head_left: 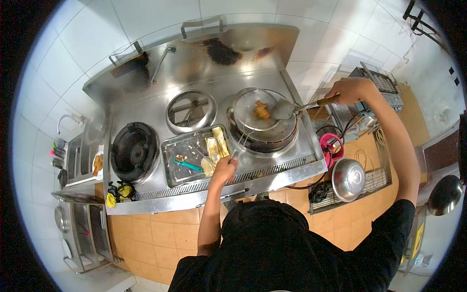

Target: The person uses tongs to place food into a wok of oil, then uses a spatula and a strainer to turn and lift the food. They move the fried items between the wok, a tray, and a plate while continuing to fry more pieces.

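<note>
My left hand [224,171] is closed round the wire handle of a round mesh strainer [245,109] above the wok [286,135] on the right burner. A browned fried piece [261,110] lies in the strainer. My right hand [354,90] grips the wooden handle of a metal spatula [283,110], its blade over the strainer's right side beside the fried piece. Just left of my left hand is a metal tray [171,176] with pale yellow blocks [212,148], crumbs and a teal-handled tool [188,165].
A black burner [135,152] and a metal ring [191,112] occupy the stove's left and middle. Right of the stove are a pink basket [331,148] and a steel bowl [348,180]. Yellow-black cloths [119,191] hang at the front left corner.
</note>
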